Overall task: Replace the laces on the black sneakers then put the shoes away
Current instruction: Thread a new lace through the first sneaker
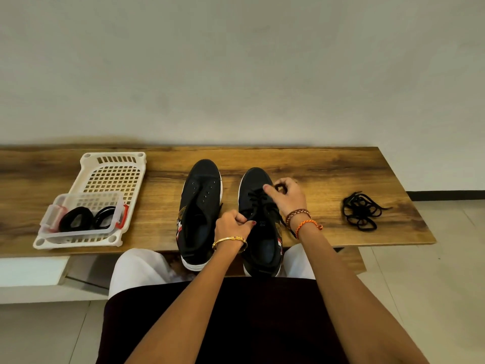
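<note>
Two black sneakers stand side by side on the wooden table [328,164], toes pointing away from me. The left sneaker [200,206] has bare eyelets and no lace. The right sneaker [258,195] still carries a black lace across its front. My left hand [232,224] grips that shoe's tongue and inner side near the opening. My right hand [287,195] is over the shoe's outer side, pinching a loop of the lace between curled fingers. A loose pile of black laces [360,210] lies on the table to the right.
A white perforated tray [110,177] sits at the table's left, holding a clear lidless box [52,219] with coiled black laces [76,219]. The wall runs close behind the table. A white ledge is at lower left, tiled floor on the right.
</note>
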